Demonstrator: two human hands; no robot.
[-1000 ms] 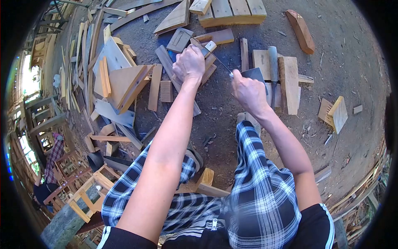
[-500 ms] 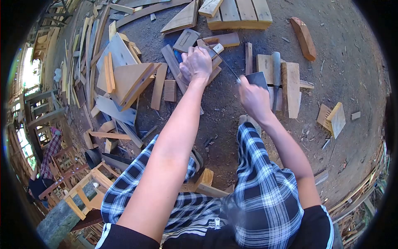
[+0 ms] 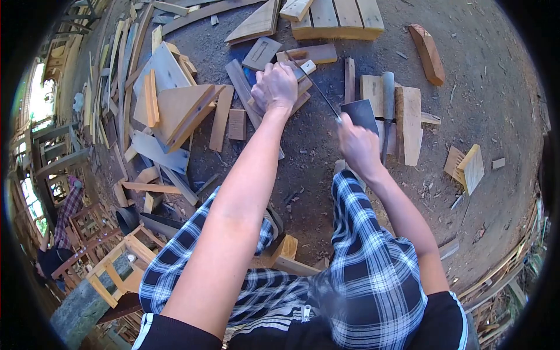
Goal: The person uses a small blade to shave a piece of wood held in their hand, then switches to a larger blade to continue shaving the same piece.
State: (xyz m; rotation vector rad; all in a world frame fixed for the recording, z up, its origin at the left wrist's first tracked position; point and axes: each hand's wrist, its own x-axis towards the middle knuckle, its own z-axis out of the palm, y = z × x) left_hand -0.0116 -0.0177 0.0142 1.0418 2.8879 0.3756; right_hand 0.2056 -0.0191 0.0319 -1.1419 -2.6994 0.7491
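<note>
My left hand (image 3: 274, 87) is closed on a piece of wood (image 3: 303, 87) among stacked blocks, its fingers partly hidden. In my right hand (image 3: 359, 143), closed, is the near end of a thin dark rod-like tool (image 3: 319, 88). The tool slants up and left across the wood, beside a small white-ended piece (image 3: 308, 67). Just beyond my right hand lies a dark flat blade (image 3: 361, 115).
A long-handled tool (image 3: 388, 96) lies by wooden blocks (image 3: 408, 125) on the right. Boards (image 3: 178, 114) are piled at left, and a slatted wooden piece (image 3: 337, 17) is at the top. Another person (image 3: 55, 256) is at far left.
My right hand has shifted slightly down and right with the tool, which reaches less far across the wood. My left hand stays at the wood. The view has moved slightly.
</note>
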